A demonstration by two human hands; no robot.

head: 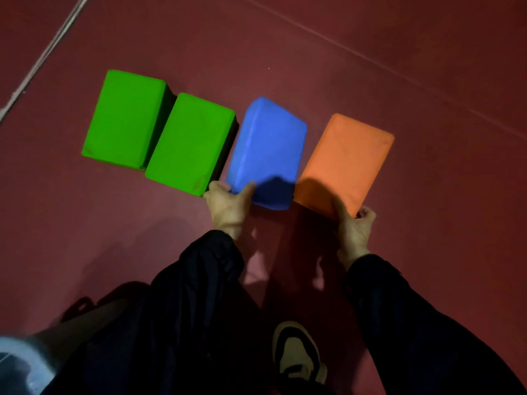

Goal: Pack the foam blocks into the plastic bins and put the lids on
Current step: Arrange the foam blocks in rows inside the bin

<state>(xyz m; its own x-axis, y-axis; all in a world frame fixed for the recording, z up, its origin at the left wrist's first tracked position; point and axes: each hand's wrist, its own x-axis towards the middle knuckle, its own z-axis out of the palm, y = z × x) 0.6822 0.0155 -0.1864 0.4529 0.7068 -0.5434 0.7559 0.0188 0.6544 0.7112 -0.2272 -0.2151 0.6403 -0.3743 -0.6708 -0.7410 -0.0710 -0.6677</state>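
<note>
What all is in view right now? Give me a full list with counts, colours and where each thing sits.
green foam blocks: 2, bright green, side by side on the floor at left.
blue foam block: 1, blue, middle of the row, near end held in the left hand.
orange foam block: 1, orange, right end of the row, near corner held in the right hand.
floor: dark red, with seams and a pale line at far left.
pale object: 1, whitish, blurred, bottom left corner; cannot tell what it is.
shoe: 1, cream and black, bottom centre.
sleeves: 2, dark.
left hand: gripping the blue block.
right hand: gripping the orange block.
</note>
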